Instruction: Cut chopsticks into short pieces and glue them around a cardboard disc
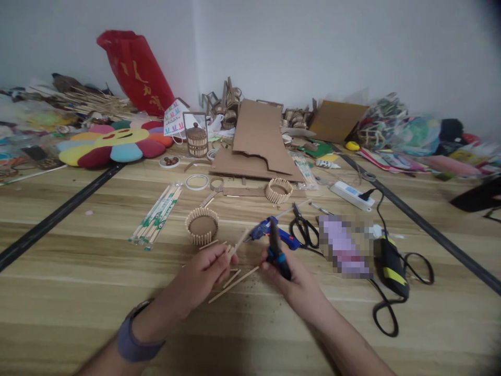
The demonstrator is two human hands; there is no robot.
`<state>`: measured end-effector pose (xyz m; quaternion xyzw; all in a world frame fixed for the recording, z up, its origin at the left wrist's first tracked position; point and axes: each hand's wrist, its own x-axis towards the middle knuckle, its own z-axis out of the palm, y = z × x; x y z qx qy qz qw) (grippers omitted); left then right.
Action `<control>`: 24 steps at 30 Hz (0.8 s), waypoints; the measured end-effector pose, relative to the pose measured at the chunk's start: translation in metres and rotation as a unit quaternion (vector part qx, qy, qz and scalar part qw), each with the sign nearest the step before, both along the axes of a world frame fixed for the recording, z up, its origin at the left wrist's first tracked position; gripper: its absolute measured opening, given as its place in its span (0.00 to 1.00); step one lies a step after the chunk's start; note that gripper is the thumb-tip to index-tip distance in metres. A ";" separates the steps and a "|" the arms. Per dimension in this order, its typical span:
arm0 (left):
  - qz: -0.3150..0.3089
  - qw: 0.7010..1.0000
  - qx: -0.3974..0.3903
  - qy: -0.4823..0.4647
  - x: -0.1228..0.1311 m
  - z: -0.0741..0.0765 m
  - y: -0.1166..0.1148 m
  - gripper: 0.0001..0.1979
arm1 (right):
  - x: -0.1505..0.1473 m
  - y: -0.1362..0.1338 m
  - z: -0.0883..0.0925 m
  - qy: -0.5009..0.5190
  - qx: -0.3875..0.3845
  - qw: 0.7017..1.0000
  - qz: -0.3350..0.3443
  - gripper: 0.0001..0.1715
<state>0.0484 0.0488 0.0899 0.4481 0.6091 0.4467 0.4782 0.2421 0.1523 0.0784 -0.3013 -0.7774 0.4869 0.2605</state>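
Pinched in my left hand (207,267) are thin wooden sticks (240,241), their tips pointing up and to the right. My right hand (299,284) is wrapped round a pair of pliers (277,253) with blue and black handles; its dark jaws point upward, apart from the sticks. Loose wooden pieces (234,284) lie on the table under and between my hands. Just beyond my left hand stands a small round cardboard cup walled with short sticks (202,226). A blue glue gun (260,230) lies behind the pliers, with black scissors (304,230) beside it.
Packaged chopsticks (156,215) lie left. A second stick ring (278,191) sits near cardboard sheets (256,138). At right are a power strip (351,195), a black-and-yellow device (392,269) with a looping cord, and a blurred purple item (344,245). A flower cushion (121,143) rests back left.
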 end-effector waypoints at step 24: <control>-0.138 0.819 -0.056 0.554 0.040 -0.009 -0.004 0.20 | -0.021 -0.023 -0.016 -0.284 0.256 0.924 -0.004 0.14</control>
